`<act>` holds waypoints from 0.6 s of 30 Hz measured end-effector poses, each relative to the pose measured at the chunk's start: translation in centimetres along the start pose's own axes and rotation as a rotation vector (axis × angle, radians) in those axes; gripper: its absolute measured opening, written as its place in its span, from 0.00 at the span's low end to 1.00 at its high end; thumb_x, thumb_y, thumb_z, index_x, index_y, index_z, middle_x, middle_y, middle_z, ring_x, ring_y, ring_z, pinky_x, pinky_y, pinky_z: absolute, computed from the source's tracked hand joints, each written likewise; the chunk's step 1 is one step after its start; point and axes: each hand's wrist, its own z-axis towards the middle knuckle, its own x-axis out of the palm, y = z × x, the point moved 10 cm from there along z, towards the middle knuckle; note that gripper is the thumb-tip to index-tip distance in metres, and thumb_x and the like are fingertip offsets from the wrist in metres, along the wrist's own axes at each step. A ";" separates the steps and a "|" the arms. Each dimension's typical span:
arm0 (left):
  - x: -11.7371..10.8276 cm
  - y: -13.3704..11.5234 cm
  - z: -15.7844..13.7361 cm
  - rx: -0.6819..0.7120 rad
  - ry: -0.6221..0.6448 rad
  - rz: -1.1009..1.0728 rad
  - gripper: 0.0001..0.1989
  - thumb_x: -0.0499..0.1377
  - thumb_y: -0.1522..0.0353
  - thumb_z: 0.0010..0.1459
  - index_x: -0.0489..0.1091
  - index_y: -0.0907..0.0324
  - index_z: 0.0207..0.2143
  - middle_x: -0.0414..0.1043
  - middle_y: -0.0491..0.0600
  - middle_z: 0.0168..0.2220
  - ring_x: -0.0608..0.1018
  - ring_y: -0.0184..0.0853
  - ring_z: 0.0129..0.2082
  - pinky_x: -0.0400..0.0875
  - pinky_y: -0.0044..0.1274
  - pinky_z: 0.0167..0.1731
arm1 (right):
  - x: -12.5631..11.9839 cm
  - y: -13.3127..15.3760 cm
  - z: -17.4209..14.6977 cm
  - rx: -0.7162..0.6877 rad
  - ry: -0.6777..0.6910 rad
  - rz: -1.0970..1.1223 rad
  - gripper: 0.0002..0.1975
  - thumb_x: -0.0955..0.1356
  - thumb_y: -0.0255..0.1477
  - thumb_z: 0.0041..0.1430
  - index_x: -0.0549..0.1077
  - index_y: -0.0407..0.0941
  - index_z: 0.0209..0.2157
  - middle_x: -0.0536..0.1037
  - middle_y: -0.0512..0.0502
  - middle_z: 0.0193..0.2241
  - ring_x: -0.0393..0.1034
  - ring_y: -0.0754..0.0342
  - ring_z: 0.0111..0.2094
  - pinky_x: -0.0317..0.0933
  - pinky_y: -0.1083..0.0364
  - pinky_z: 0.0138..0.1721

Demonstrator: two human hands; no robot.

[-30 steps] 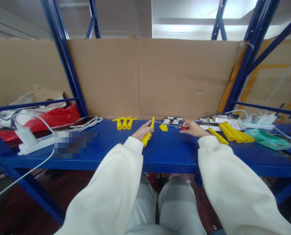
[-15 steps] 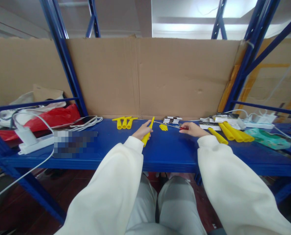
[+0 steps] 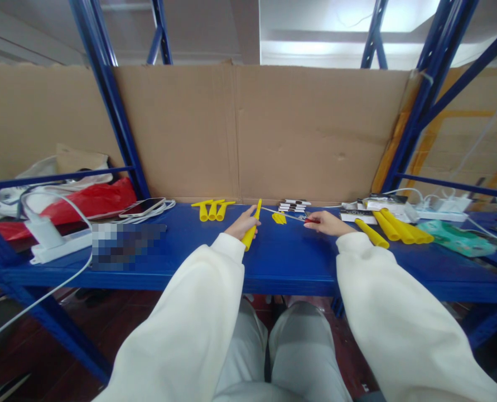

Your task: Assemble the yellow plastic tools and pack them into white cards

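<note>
My left hand (image 3: pixel 242 223) is closed around a yellow tapered tube (image 3: pixel 250 239), tilted with its narrow end up and away from me. In my right hand (image 3: pixel 329 223) is a screwdriver (image 3: pixel 310 220) with a red handle, gripped in the fingers. Its long thin shaft points left, and the tip reaches the upper part of the yellow tube; whether it touches is too small to tell. Between my hands, farther back, lie small yellow pieces (image 3: pixel 279 218). Behind them is a stack of small black-and-white pieces (image 3: pixel 292 206).
Three yellow tubes with crosspieces (image 3: pixel 212 211) lie at the back left. Several plain yellow tubes (image 3: pixel 392 226) rest right of my right hand, near a green packet (image 3: pixel 459 237). A phone (image 3: pixel 143 207) and a power strip (image 3: pixel 62 248) are left. Cardboard (image 3: pixel 240 134) stands behind the blue table (image 3: pixel 290 268).
The screwdriver and my right hand have shifted slightly left. The upper end of the yellow tube in my left hand has also moved a little left.
</note>
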 end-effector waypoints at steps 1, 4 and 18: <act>0.0 0.0 0.0 -0.001 -0.002 0.001 0.42 0.53 0.80 0.58 0.46 0.50 0.71 0.65 0.43 0.29 0.66 0.26 0.17 0.62 0.18 0.17 | -0.2 -0.1 0.1 -0.001 -0.035 -0.001 0.20 0.72 0.48 0.47 0.68 0.46 0.26 0.73 0.50 0.22 0.67 0.53 0.25 0.61 0.54 0.30; 0.1 0.0 -0.1 -0.001 0.005 0.007 0.41 0.52 0.80 0.58 0.46 0.50 0.71 0.65 0.43 0.29 0.66 0.26 0.17 0.62 0.18 0.17 | -1.1 -0.4 0.2 -0.003 -0.156 -0.034 0.22 0.75 0.45 0.41 0.63 0.48 0.25 0.72 0.52 0.23 0.65 0.54 0.26 0.60 0.55 0.30; 0.0 0.0 0.1 -0.006 0.012 -0.064 0.42 0.54 0.80 0.57 0.46 0.49 0.71 0.67 0.45 0.33 0.67 0.25 0.17 0.63 0.18 0.17 | -0.2 -0.3 0.0 0.026 -0.055 0.029 0.18 0.72 0.45 0.48 0.65 0.47 0.26 0.73 0.50 0.23 0.67 0.53 0.26 0.62 0.54 0.30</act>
